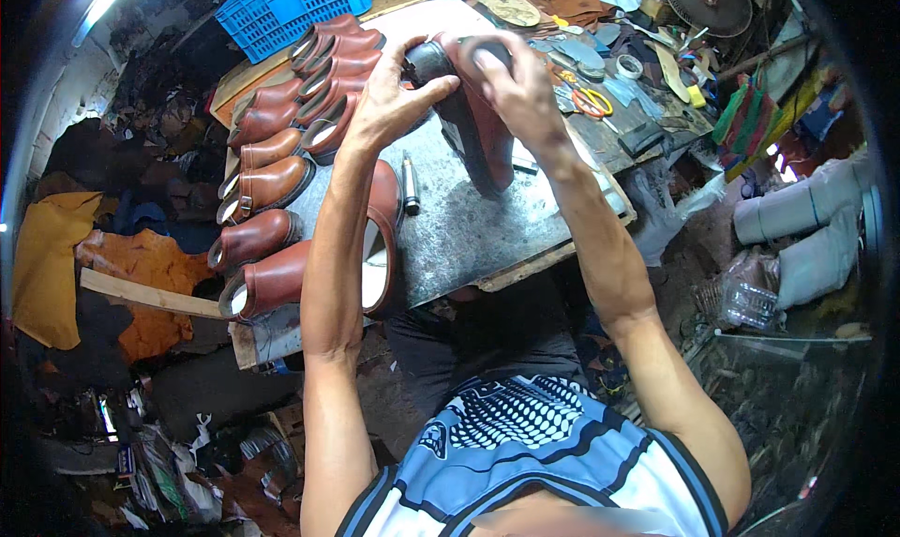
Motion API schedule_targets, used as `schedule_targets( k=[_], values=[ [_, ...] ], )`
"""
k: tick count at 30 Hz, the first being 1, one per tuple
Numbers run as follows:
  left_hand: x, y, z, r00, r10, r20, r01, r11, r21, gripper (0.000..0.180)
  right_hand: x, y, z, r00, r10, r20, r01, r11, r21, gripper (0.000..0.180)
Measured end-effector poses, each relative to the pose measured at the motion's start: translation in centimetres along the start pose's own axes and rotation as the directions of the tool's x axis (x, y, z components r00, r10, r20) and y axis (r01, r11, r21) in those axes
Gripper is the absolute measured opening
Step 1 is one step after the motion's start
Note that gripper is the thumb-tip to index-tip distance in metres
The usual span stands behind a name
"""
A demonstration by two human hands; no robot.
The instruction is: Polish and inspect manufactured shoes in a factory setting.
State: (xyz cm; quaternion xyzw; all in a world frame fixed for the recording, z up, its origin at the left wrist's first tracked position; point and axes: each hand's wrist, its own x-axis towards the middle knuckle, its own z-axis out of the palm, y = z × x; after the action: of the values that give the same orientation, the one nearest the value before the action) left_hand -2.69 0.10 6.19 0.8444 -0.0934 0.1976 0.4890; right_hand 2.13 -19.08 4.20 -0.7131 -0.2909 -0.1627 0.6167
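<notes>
A reddish-brown leather shoe (489, 148) is held up over the far part of the table, its toe end pointing down toward me. My left hand (392, 101) grips its dark heel end, thumb on the near side and fingers behind. My right hand (527, 91) is closed around a dark oval object (489, 51) at the upper part of the shoe; motion smears it, so its kind is unclear. Below the shoe, a small black-and-silver cylindrical tool (410, 182) lies on the metal-topped table (469, 246).
Rows of brown leather shoes (272, 182) line the table's left side. Behind them stands a blue plastic crate (291, 12). Orange-handled scissors (591, 103), a tape roll (629, 66) and scraps cover the right-hand bench. A fan (710, 2) stands beyond; white wrapped rolls (797, 218) lie right.
</notes>
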Motion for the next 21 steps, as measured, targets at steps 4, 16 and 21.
schedule_targets(
  k=[4,16,21],
  values=[
    [0.0,-0.4,0.8,0.995,0.027,-0.096,-0.027,1.0,-0.003,0.079,-7.0,4.2,-3.8,0.964,0.265,0.026,-0.266,0.953,0.146,0.029],
    [-11.5,3.4,-6.3,0.978,-0.162,0.131,0.154,0.986,0.071,0.081,-20.9,3.7,-4.3,0.63,0.541,0.557,-0.752,0.248,0.611,0.023],
    [-17.4,5.4,-2.9,0.998,-0.056,0.034,0.045,0.965,0.257,0.051,-22.6,0.7,-2.2,0.404,0.5,0.766,-0.884,-0.003,0.468,0.027]
  ],
)
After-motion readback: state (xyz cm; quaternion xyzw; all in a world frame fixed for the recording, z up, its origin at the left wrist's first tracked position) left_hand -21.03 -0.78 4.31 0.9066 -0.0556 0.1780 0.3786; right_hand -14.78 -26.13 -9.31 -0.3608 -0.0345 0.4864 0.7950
